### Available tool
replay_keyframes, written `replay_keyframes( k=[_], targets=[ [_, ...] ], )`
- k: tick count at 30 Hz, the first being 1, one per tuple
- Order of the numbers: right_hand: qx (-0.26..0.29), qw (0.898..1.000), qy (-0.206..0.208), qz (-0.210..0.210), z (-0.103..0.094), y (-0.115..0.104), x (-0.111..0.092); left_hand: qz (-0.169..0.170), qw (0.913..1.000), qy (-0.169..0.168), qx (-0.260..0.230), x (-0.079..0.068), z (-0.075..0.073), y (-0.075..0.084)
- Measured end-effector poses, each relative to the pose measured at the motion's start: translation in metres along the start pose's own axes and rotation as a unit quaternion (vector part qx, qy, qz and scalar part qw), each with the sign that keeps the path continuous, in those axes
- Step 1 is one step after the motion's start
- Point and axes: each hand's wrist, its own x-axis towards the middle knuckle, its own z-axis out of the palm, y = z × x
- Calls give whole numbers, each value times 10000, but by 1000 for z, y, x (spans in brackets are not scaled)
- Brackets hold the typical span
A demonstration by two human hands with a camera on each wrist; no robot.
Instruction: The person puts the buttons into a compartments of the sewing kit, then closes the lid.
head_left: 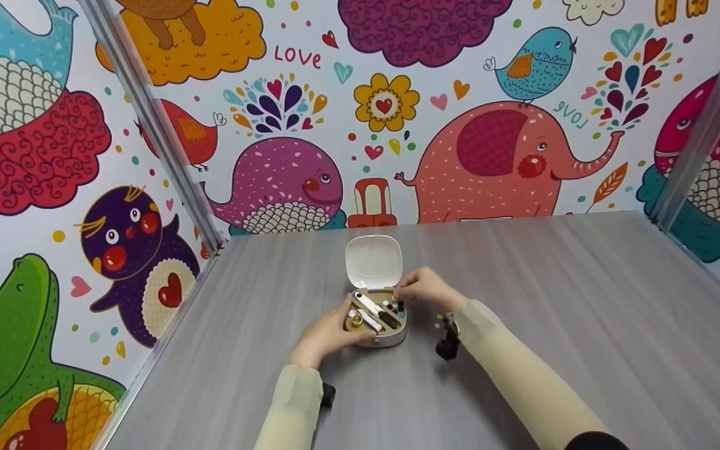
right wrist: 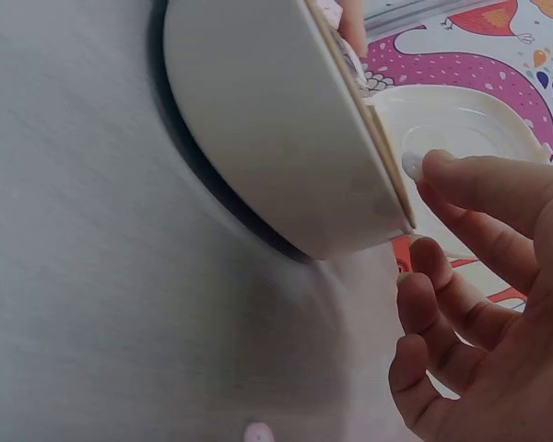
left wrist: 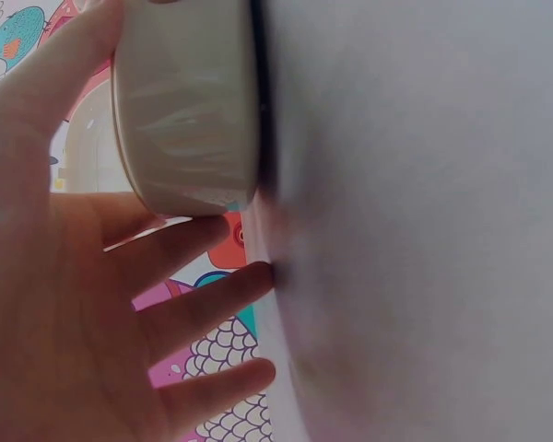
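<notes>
A white, rounded sewing box (head_left: 391, 338) stands on the table with its lid (head_left: 374, 261) tipped back. Its beige tray holds a white-and-black tool (head_left: 375, 309), a small gold-coloured round item (head_left: 357, 321) and several small dark and pale pieces (head_left: 391, 305). My left hand (head_left: 329, 331) grips the box's left side, the thumb along the front and the forefinger behind; the other fingers spread apart. At the back right corner, my right hand (head_left: 429, 289) pinches a small white round piece (right wrist: 412, 166), perhaps a button, between thumb and forefinger at the tray's edge.
Several tiny coloured pieces (head_left: 440, 321) lie on the grey table (head_left: 522, 262) beside the right wrist. Printed wall panels (head_left: 460, 81) with metal posts (head_left: 166, 125) enclose the table at the back and sides.
</notes>
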Motion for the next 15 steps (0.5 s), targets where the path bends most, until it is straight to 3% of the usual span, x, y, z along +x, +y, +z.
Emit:
replay_keyframes(
  k=[8,15],
  targets=[
    [-64,9998,119,154,6,0,4,-61,10000,-16,29,1,0,-1],
    [-428,9985,319,-150,10,5,5,-22,9999,-10,123,-1,0,2]
  ],
)
